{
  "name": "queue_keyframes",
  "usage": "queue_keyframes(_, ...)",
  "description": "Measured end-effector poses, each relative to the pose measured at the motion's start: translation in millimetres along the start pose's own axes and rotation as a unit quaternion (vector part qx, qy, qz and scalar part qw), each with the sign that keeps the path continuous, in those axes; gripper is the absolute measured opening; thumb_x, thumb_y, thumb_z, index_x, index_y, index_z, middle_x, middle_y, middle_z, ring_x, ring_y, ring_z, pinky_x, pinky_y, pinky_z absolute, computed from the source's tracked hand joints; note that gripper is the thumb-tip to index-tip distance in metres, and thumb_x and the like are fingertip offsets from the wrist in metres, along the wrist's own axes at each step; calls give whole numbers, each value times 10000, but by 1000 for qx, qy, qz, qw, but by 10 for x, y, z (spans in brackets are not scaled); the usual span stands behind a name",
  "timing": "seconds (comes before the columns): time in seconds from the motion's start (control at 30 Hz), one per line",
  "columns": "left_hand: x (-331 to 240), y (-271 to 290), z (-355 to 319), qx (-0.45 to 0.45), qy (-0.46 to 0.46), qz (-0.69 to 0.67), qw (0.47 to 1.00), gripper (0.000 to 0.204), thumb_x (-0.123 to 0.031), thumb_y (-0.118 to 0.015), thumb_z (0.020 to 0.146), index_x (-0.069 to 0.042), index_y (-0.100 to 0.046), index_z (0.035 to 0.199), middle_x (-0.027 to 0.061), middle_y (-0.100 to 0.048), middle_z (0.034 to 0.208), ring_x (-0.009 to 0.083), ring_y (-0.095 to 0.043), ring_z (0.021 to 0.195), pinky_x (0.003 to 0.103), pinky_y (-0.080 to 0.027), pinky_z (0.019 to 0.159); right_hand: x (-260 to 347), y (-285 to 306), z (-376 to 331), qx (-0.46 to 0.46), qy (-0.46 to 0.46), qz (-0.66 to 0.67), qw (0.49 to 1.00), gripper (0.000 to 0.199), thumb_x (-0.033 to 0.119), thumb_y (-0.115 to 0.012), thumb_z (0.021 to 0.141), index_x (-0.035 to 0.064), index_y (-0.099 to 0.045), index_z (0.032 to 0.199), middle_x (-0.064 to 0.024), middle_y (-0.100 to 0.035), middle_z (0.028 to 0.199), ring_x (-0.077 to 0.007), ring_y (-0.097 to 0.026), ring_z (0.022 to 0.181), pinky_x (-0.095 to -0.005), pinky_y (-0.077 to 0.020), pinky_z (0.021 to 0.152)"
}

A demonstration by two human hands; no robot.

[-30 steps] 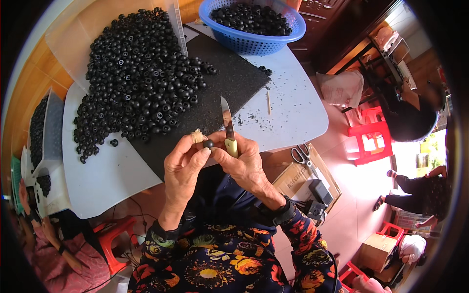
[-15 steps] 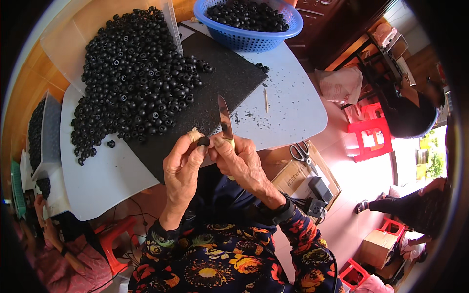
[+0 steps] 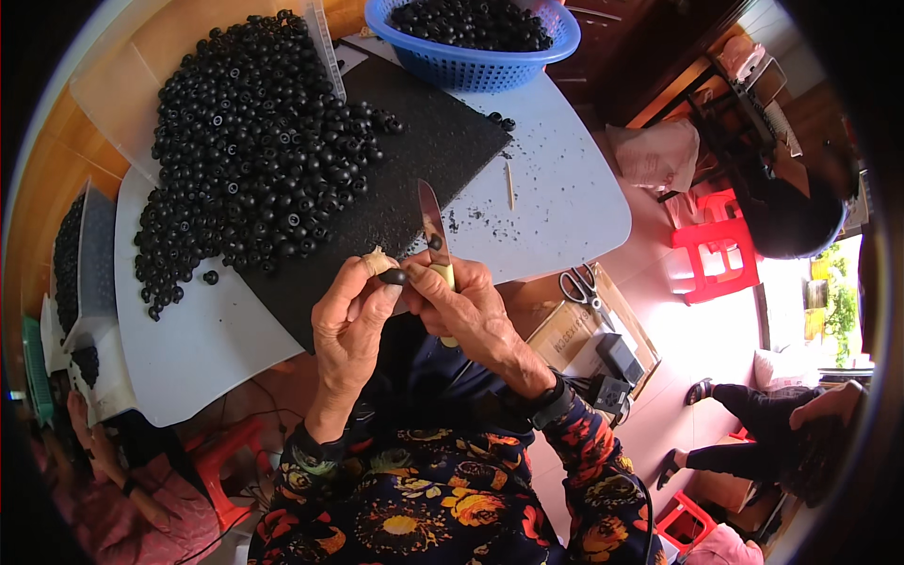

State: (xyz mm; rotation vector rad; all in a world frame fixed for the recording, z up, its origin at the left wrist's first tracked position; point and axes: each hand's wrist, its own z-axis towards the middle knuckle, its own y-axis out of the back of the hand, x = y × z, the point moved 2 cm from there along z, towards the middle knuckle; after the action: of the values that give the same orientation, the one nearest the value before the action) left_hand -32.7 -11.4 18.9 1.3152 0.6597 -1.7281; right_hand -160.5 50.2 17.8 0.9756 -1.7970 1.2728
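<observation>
Between the thumb and fingers of my left hand is a small black round part, with a hollow middle like those in the heap. A pale wrapping covers a fingertip of that hand. My right hand grips a small knife by its yellowish handle, the blade pointing up and away from me. The right thumb and fingers meet the left fingertips close to the black part. Both hands hover over the table's near edge. A large heap of black round parts spreads over the table beyond my left hand.
A blue perforated basket of black parts stands at the far side. A dark board and a thin pale stick lie on the white table. Scissors rest on a cardboard box to the right. People are at both sides.
The black part in my left fingers has turned and now shows a longer side. My hands stay close together. At right, a person's legs have moved.
</observation>
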Motion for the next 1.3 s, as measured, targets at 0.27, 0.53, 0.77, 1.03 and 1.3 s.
queue_keyframes(0.27, -14, -24, -3, 31, 8, -37, 999, 201, -49, -559, 891, 41, -554, 1071, 7, -542, 881, 71, -511, 777, 205, -453, 716, 25, -20, -33, -22, 19, -25, 999, 239, 280, -561, 927, 44, -582, 898, 55, -463, 615, -18, -389, 515, -180, -300, 437)
queue_keyframes(0.53, 44, -33, -19, 18, 117, -253, 960, 211, -63, -565, 892, 40, -561, 1076, 13, -549, 959, 64, -506, 858, 206, -443, 783, 49, -28, -112, -68, 86, -77, 991, 225, 244, -557, 930, 20, -578, 953, 38, -489, 651, -22, -407, 565, -176, -333, 484)
queue_keyframes(0.77, -67, -34, -18, 46, 39, -37, 997, 210, -76, -561, 896, 35, -566, 1074, 10, -543, 955, 71, -510, 870, 213, -458, 777, 71, -23, -124, -61, 29, -28, 997, 218, 217, -575, 922, 1, -583, 904, 49, -495, 647, -49, -439, 601, -212, -382, 532)
queue_keyframes(1.03, 60, -38, -10, 25, 185, -302, 935, 227, -111, -544, 896, 29, -552, 1074, 34, -538, 885, 122, -526, 857, 280, -474, 809, 36, 7, -121, -85, 142, -171, 971, 146, 160, -573, 907, 15, -579, 891, -49, -598, 668, -125, -547, 576, -267, -430, 519)
queue_keyframes(1.3, 81, -17, -12, 44, 205, -374, 903, 268, -150, -551, 886, 10, -545, 1101, 48, -546, 835, 134, -525, 811, 284, -433, 798, 62, 112, -144, -50, 313, -531, 785, 213, 148, -640, 790, 41, -460, 832, -102, -534, 671, -325, -564, 558, -390, -439, 471)
